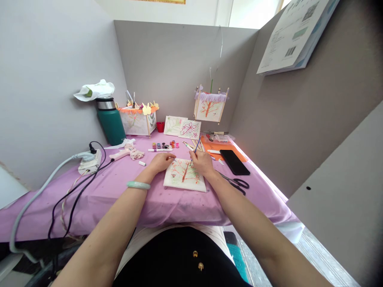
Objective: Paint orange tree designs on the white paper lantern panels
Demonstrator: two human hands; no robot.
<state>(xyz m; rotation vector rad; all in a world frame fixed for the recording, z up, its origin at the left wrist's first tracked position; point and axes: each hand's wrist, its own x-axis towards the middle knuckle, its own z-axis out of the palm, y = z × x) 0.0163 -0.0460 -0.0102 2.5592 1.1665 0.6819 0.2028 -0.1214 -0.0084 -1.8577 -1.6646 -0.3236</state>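
Observation:
A white painted panel [184,184] with a red-orange tree lies flat on the purple tablecloth in front of me. My left hand [161,162], below a pale green bangle [138,185], has its fingers closed at the panel's upper left corner. Over the upper right part of the panel, my right hand [202,161] grips a thin blue-handled paintbrush [198,144]. The fingers hide the brush's tip. Small paint pots [163,146] and a purple marker [160,150] lie just beyond the panel.
To the right are black scissors [237,183], a phone [230,161] and an orange sheet [209,144]. A decorated box [134,123], a green bottle [111,123], a glue gun [122,153] and a power strip [89,161] with cables stand left. Drawn cards [190,129] and a paper lantern [211,108] are behind.

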